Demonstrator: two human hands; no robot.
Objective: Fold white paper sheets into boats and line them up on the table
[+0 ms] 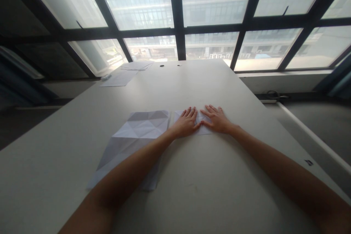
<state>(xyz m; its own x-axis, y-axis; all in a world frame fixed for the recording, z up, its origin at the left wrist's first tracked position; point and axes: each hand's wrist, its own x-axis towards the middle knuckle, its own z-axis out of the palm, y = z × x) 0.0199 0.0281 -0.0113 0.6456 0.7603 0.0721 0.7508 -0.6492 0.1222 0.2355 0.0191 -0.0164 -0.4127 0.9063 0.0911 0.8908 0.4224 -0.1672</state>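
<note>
My left hand [187, 122] lies flat with its fingers stretched out on a small piece of folded white paper [204, 130]. On the right half of that paper rests my right hand [216, 118], palm down and fingers spread. The two thumbs nearly meet near the paper's middle, and the hands cover much of it. To the left lies a larger creased sheet of white paper [142, 126], marked with crossing fold lines. My left forearm passes over its lower right part and hides some of it.
The long white table [192, 182] reaches toward the windows [211, 0]. More white sheets [120, 78] lie at its far left corner. Two small round holes sit near the far edge. A black mark [309, 162] shows near the right edge, and a cable [275, 95] lies beyond it.
</note>
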